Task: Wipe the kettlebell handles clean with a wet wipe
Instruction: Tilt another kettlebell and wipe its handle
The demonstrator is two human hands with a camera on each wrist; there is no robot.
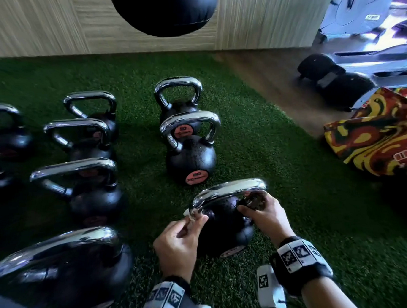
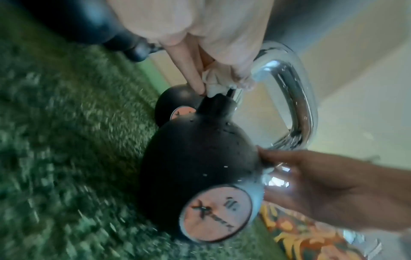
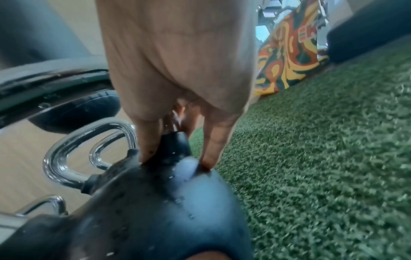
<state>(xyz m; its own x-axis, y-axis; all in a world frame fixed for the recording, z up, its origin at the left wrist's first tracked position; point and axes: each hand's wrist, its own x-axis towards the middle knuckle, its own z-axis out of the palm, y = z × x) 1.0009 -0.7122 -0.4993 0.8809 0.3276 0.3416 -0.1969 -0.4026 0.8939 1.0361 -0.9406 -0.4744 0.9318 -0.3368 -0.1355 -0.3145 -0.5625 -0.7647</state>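
Observation:
A black kettlebell (image 1: 226,226) with a chrome handle (image 1: 228,189) stands on the green turf right in front of me. My left hand (image 1: 194,220) pinches a crumpled white wet wipe (image 1: 189,215) against the left leg of that handle, just above the ball. In the left wrist view the wet wipe (image 2: 214,79) shows between thumb and fingers at the handle's base (image 2: 235,95). My right hand (image 1: 251,205) grips the right leg of the handle. In the right wrist view its fingers (image 3: 146,140) straddle the handle's foot on the ball (image 3: 144,202).
Several more kettlebells (image 1: 90,184) stand in rows to the left, and two (image 1: 190,154) stand straight ahead. A colourful patterned bag (image 1: 375,131) lies on the right. A black punching bag (image 1: 165,11) hangs before the wooden wall. Open turf (image 1: 294,172) lies to the right.

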